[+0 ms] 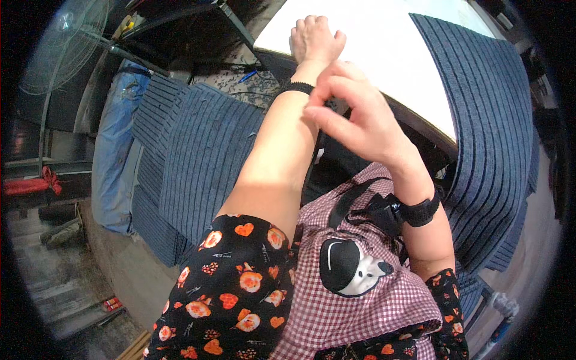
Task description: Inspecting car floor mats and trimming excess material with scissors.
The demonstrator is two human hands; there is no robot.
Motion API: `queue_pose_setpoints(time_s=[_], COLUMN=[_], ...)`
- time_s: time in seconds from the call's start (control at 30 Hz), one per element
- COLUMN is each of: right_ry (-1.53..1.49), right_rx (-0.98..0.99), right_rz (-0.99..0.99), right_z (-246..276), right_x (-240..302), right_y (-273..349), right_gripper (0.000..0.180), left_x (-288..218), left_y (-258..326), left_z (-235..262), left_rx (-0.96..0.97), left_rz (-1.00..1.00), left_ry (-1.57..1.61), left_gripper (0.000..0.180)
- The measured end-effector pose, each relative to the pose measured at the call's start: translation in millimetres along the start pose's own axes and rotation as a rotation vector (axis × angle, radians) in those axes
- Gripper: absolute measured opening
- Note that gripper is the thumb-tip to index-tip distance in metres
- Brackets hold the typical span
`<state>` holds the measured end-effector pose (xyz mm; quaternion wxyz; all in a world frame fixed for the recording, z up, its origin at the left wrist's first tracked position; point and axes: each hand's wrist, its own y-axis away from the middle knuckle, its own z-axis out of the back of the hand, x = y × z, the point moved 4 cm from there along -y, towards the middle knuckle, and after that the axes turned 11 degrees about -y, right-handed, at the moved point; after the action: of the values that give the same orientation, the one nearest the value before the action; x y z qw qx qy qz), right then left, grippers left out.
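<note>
My left hand (315,43) is over the near edge of the white table (384,51), back up, with its fingers curled in and the thumb to the side. Nothing shows in it. A black band (298,87) circles that wrist. My right hand (360,114) overlaps the left forearm in the picture, just beside the band. Its fingers bend, leaving a gap between thumb and forefinger; I see nothing held there. A black strap (422,211) with a small black device (385,210) is round my right forearm.
Ribbed dark blue-grey fabric (480,90) drapes over the table's right edge. More such fabric (207,147) is piled at left, next to a blue denim piece (117,150). A fan (63,48) stands far left. Checked apron cloth (360,318) covers my lap.
</note>
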<state>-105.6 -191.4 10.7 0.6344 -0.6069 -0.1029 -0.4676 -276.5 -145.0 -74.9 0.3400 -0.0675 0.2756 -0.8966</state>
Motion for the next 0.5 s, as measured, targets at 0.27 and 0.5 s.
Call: queue_pose_setpoints(time_s=[0.27,0.5], right_ry=[0.001,0.017], right_rx=[-0.02,0.089], right_rz=[-0.149,-0.019], right_z=[7,-7], right_x=[-9,0], right_y=[3,2], right_gripper=[0.016,0.013], left_x=[-3,-2], left_y=[-1,0], left_z=[-1,-1], left_rx=[-0.015,-0.043], left_rz=[0.003,-0.005], left_ry=[-0.008,-0.004], left_gripper=[0.035,0.035])
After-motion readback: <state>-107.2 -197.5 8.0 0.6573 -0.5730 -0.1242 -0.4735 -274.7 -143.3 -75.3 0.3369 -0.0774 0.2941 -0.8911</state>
